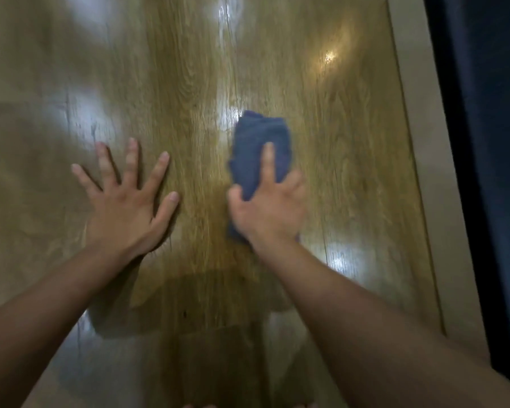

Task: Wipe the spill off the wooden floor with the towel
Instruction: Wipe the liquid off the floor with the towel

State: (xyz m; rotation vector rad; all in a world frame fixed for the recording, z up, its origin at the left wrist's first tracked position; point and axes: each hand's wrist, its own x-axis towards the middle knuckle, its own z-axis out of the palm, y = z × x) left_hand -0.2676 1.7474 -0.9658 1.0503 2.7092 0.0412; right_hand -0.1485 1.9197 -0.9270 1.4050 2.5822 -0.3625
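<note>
Pressing towel (259,142) onto wooden floor (189,83): right hand (270,210) grips near end, thumb and outer fingers curled round edges, index laid along top. Towel's long axis runs away from body, bulk ahead of right hand. Left hand (124,207) well apart to left, splayed flat on boards, holding nothing. Glossy planks, glare patches; spill outline not discernible. Pale skirting (418,142) and dark blue panel (483,113) at right.

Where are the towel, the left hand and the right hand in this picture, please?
towel (256,136): head view, bare blue cloth beyond the fingers.
left hand (124,207): head view, back of the spread hand.
right hand (270,213): head view, back of the hand, gripping the towel.
</note>
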